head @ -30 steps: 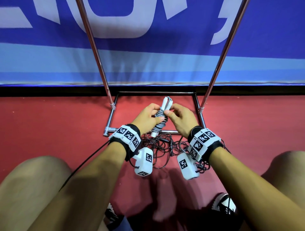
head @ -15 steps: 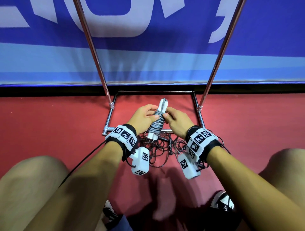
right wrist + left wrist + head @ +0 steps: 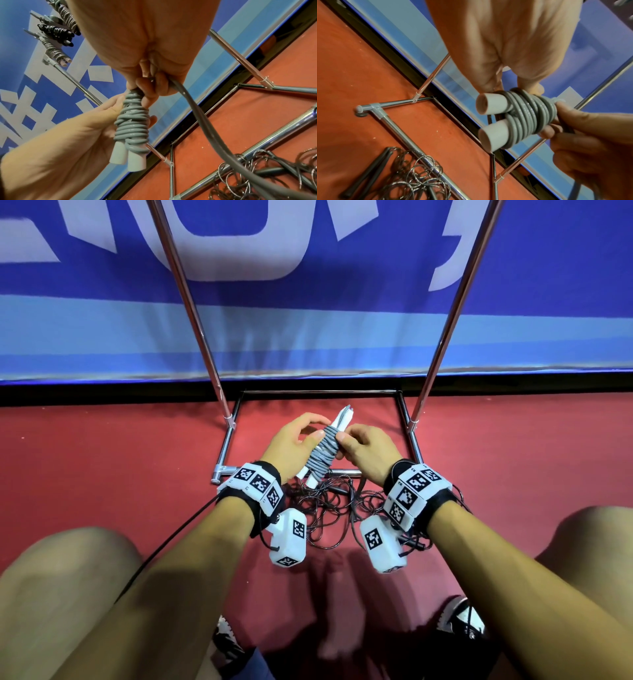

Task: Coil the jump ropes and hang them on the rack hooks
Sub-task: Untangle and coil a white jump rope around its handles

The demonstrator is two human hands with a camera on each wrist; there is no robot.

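Observation:
A grey jump rope (image 3: 321,456) is wound in tight turns around its two white handles (image 3: 493,135). I hold this bundle upright above the rack's base. My left hand (image 3: 294,441) grips it from the left, thumb across the coils. My right hand (image 3: 363,447) pinches the top turns (image 3: 133,93) from the right. A darker grey cord (image 3: 197,115) runs from under my right fingers down towards the floor. Seen in the right wrist view, several coiled ropes (image 3: 54,31) hang from hooks high on the rack.
The chrome rack has a floor frame (image 3: 224,448) and two slanted posts (image 3: 191,313) (image 3: 452,313). It stands against a blue banner wall. A tangle of thin black wire ropes (image 3: 329,508) lies on the red floor under my wrists. My knees and shoes flank the space.
My right fingers have slid from the handle tips down onto the upper coils. The bundle leans slightly more to the right. Both hands stay in place.

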